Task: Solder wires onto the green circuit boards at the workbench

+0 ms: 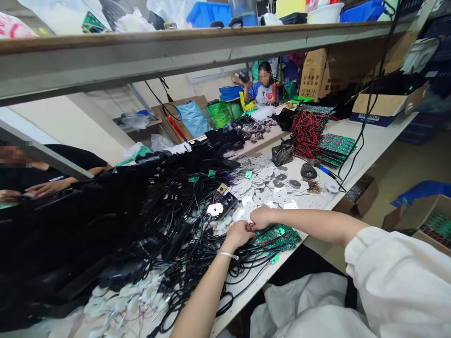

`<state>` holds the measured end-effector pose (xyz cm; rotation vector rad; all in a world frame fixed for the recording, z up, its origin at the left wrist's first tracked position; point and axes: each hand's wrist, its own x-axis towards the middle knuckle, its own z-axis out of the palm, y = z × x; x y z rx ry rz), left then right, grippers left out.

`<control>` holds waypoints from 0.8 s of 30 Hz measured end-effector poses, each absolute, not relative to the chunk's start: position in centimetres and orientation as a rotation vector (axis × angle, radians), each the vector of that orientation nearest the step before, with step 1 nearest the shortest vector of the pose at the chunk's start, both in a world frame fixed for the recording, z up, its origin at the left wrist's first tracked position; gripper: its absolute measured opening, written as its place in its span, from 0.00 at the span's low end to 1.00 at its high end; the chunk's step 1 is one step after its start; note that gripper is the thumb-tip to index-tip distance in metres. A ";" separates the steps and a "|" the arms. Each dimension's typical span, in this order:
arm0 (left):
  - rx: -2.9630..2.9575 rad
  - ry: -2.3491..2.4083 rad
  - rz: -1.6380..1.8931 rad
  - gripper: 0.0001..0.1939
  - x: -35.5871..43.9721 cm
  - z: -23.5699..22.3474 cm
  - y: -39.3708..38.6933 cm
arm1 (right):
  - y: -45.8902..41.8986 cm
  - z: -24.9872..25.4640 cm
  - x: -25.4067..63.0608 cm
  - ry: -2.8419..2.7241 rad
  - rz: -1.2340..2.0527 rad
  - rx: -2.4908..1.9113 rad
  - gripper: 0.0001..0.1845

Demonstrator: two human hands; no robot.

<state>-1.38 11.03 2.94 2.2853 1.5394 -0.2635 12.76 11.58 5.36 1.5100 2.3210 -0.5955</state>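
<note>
My left hand (238, 234), with a bangle on its wrist, is closed in a pinch at the middle of the bench. Right against it, my right hand (261, 217) is also closed, fingertips pointing down. A bit of something dark reddish and thin shows between them; what they pinch is too small to make out. Green circuit boards (282, 238) lie just under and right of my hands. Black cables (197, 249) spread in a tangle to the left. Beyond my hands are a black plastic housing (227, 206) and a white plate with holes (215, 209).
Loose whitish plates (253, 180) pile up behind my hands. Farther right are red wires (308, 134), stacked green boards (336, 149), a blue-handled soldering iron (324, 170) and a solder spool (331, 188). A shelf (211, 44) crosses above. Two people sit across the bench.
</note>
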 end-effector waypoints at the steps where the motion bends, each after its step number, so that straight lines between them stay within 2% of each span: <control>1: 2.275 1.550 -0.261 0.09 -1.3 2.9 11.1 | 11.5 5.4 12.6 2.327 -0.583 1.509 0.20; 8: 2.298 1.641 -0.235 0.03 -0.8 3.7 11.2 | 11.5 6.1 11.9 2.343 -0.596 1.544 0.12; 12: 2.268 1.552 -0.248 0.03 -0.3 5.1 10.5 | 11.4 6.7 13.5 2.384 -0.699 1.518 0.13; 14: 2.192 1.487 -0.213 0.07 -0.7 5.9 10.1 | 11.3 6.5 15.3 2.425 -0.780 1.462 0.17; 17: 2.052 1.472 -0.055 0.19 -3.4 7.4 9.4 | 12.0 5.5 18.5 2.520 -0.912 1.342 0.21; 19: 2.066 1.532 0.239 0.24 -6.5 8.4 7.8 | 12.3 4.7 20.4 2.594 -0.975 1.343 0.23; 21: 2.095 1.676 0.479 0.27 -9.9 9.0 4.8 | 12.0 3.9 21.8 2.660 -1.189 1.557 0.20; 24: 2.146 1.870 0.424 0.37 -13.5 8.2 -0.9 | 10.4 2.8 22.6 2.721 -1.358 1.708 0.18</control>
